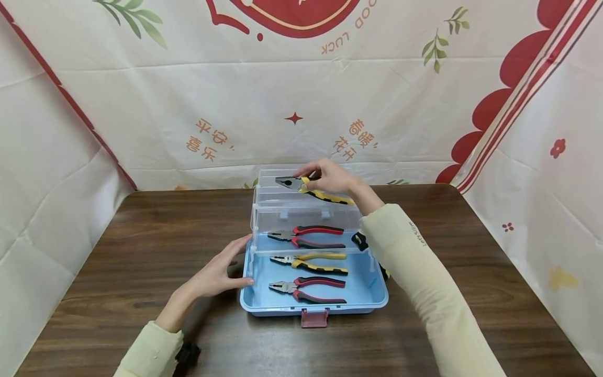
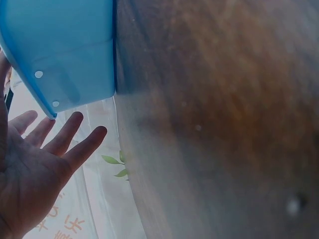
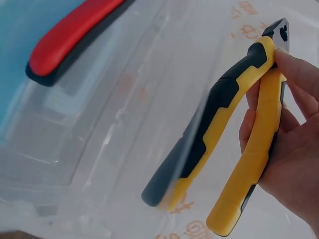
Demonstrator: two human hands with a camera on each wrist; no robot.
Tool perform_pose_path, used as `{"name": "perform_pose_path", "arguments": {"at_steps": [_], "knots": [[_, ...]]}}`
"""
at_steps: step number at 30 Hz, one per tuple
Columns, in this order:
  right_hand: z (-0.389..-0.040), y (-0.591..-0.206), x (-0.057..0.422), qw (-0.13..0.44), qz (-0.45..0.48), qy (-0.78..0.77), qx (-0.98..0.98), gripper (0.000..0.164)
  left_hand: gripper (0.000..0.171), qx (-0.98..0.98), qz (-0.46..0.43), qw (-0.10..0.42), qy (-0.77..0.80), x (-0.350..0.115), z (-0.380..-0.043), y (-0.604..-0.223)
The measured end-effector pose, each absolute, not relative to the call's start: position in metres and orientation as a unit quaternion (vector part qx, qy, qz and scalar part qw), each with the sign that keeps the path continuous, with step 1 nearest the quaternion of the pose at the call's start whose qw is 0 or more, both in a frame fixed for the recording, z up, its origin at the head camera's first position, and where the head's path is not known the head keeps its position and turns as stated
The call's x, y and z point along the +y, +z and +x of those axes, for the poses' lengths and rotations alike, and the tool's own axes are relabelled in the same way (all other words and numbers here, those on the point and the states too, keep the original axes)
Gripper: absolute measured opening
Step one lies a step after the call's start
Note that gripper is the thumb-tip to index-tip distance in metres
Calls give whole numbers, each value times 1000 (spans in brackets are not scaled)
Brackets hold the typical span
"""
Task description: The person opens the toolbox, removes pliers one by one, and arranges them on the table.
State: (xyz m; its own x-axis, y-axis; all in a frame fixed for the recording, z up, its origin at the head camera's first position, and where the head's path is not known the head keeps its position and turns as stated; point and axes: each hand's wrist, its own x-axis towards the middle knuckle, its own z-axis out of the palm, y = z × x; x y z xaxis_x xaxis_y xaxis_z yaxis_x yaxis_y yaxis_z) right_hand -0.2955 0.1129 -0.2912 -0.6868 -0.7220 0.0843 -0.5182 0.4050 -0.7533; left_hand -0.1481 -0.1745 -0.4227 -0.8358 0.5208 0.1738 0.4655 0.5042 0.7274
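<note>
Backdrop (image 1: 301, 89): white printed cloth, hanging beyond both sets of fingers.
Worktop (image 1: 118, 251): dark wood-grained, beneath both sets of fingers.
Case (image 1: 363, 288): light blue, uncovered at front, just right of the left fingers.
Clear panels (image 1: 306, 215): plastic, below and around the right fingers.
Held pliers (image 3: 256, 149): yellow-and-black, raised in the right fingers, head pointing left.
Row nearer than right fingers: red-and-black pliers (image 1: 320, 230), yellow-and-black pliers (image 1: 320, 268), second red-and-black pliers (image 1: 322, 281).
Left fingers (image 2: 88, 145): spread wide, gripping nothing, at case edge.
Right fingers (image 3: 299, 69): curled, pinching held pliers near the joint.
Latch (image 1: 314, 318): dark pink, right of left fingers.
</note>
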Motion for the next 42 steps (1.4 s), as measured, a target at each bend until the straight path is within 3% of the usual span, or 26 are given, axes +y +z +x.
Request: {"name": "perform_pose_path", "arguments": {"at_steps": [19, 42], "knots": [[-283, -274, 156, 62, -292, -442, 846, 34, 90, 870, 273, 40, 408, -173, -147, -420], [-270, -318, 255, 41, -95, -479, 872, 43, 89, 872, 271, 41, 405, -173, -147, -419]]}}
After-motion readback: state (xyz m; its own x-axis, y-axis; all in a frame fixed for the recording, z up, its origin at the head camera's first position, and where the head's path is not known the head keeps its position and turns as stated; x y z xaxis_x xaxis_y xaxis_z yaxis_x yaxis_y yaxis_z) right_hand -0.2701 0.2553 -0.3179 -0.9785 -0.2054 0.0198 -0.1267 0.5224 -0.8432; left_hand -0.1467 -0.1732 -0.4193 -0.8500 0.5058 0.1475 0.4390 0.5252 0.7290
